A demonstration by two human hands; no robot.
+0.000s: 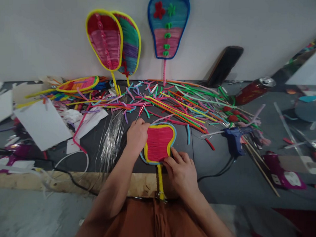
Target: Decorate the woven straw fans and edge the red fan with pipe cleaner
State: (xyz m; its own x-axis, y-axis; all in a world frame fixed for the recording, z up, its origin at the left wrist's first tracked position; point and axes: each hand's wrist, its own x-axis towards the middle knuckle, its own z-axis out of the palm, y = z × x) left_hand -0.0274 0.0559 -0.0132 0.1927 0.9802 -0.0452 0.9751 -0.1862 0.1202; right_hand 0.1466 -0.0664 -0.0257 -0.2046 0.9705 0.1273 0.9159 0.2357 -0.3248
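Observation:
In front of me a small hand fan (160,143) of pipe cleaners lies on the dark table. Its wavy-sided face is pinkish red with a yellow border, and its yellow handle (160,180) points towards my body. A light blue pipe cleaner (174,129) runs round the outside of the border. My left hand (138,134) is closed at the fan's upper left edge. Just beyond its fingers is a thin, pointed red and silver tool (142,109); whether that hand holds it I cannot tell. My right hand (182,167) pinches the lower right edge, thumb and fingers together.
Loose pipe cleaners (178,111) lie heaped behind the fan. Finished fans (105,42) lean on the wall, near a dark phone (225,66). A blue glue gun (233,140) and a red can (255,91) stand right. Left are silvery wires (113,137) and white card (44,124).

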